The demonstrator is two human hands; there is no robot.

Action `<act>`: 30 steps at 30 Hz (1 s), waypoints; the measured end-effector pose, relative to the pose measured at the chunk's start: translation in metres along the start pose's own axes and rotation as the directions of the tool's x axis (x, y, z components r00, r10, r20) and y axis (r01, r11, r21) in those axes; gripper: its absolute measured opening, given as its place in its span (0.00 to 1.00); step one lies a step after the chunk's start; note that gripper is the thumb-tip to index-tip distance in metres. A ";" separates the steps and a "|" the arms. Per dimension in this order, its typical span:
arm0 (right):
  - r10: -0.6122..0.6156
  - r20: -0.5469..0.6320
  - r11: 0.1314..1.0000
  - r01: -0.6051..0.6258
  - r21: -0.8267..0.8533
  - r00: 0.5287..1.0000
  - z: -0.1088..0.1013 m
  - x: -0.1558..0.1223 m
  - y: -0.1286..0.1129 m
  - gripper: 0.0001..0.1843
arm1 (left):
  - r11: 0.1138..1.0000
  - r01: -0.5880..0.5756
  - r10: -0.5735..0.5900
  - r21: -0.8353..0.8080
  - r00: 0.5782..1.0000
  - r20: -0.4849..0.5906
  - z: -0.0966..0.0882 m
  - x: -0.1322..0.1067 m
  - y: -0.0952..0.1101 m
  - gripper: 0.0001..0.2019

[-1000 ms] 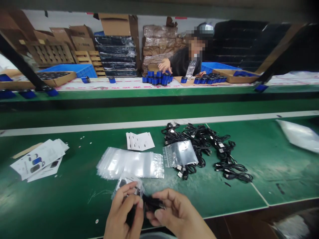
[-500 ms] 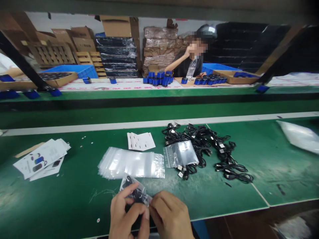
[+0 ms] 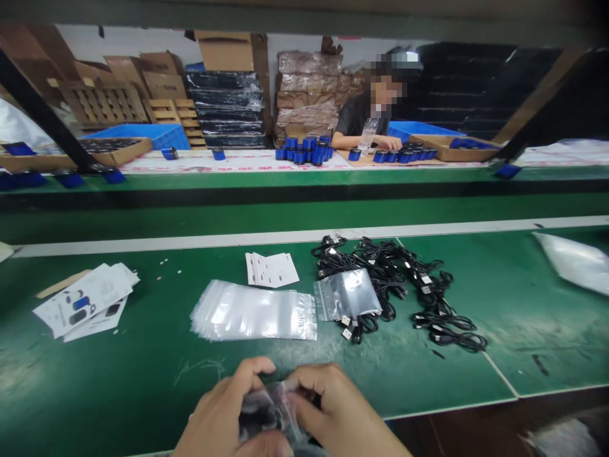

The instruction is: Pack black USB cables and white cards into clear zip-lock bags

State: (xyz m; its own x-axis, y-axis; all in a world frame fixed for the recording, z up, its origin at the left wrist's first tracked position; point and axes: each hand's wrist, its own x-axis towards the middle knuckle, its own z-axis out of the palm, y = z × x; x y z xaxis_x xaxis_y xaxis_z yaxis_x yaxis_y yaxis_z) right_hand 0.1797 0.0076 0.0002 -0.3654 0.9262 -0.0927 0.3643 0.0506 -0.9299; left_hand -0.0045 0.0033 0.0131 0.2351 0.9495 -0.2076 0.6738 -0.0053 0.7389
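the small clear bag (image 3: 273,412) with a dark cable coiled inside sits low in front of us, just above the near edge of the table (image 3: 143,381), pinched between both hands. our left hand (image 3: 223,419) has its grip closed on the bag's left side, thumb arched over the top; our right hand (image 3: 340,416) has its grip closed on the right side, fingers curled over the plastic. the bag is blurred, so we cannot tell whether its mouth is sealed.

to do this well, we judge we should keep the cable pushed down and away from the opening, then run thumb and forefinger along the strip from one end to the other, pressing evenly so no gap is left. we hold the plastic flat, not crumpled, or the strip may not meet cleanly.

just beyond our hands lies the stack of empty bags (image 3: 254,312), with one more small bag (image 3: 347,293) resting on the pile of black cables (image 3: 404,285) to the right. a white card (image 3: 272,269) lies behind the stack, and printed leaflets (image 3: 85,304) lie well apart on the left.
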 end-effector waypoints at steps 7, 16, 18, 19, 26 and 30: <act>0.130 -0.049 0.950 -0.110 0.292 0.990 -0.005 -0.003 0.002 0.06 | 0.982 0.019 -0.018 -0.185 1.000 0.008 0.012 0.007 -0.003 0.17; 0.128 -0.121 0.970 -0.098 0.223 0.984 -0.004 -0.007 0.002 0.13 | 0.846 0.085 -0.133 -0.527 0.990 -0.054 0.016 0.004 -0.002 0.16; 0.117 -0.137 0.973 -0.086 0.215 0.984 -0.005 -0.006 0.002 0.13 | 0.848 0.093 -0.137 -0.522 0.990 -0.045 0.013 0.005 -0.001 0.16; 0.105 -0.139 0.977 -0.076 0.198 0.985 -0.005 -0.006 0.002 0.12 | 0.856 0.094 -0.141 -0.509 0.988 -0.055 0.011 0.005 -0.001 0.15; 0.000 -0.127 0.998 0.007 0.059 0.992 -0.010 -0.010 0.003 0.10 | 0.974 0.000 0.005 -0.226 1.000 0.024 -0.004 0.011 -0.011 0.13; -0.041 -0.098 0.999 0.041 0.003 0.994 -0.010 -0.009 0.001 0.06 | 0.995 -0.051 0.051 -0.083 0.999 -0.001 -0.006 0.010 -0.013 0.15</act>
State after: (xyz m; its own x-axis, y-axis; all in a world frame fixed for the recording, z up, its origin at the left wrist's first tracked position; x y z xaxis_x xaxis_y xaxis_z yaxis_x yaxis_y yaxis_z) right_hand 0.1922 0.0033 0.0035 -0.2944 0.9555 -0.0193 0.3466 0.0879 -0.9339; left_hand -0.0152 0.0143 0.0052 0.2680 0.9485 -0.1690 0.6009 -0.0274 0.7989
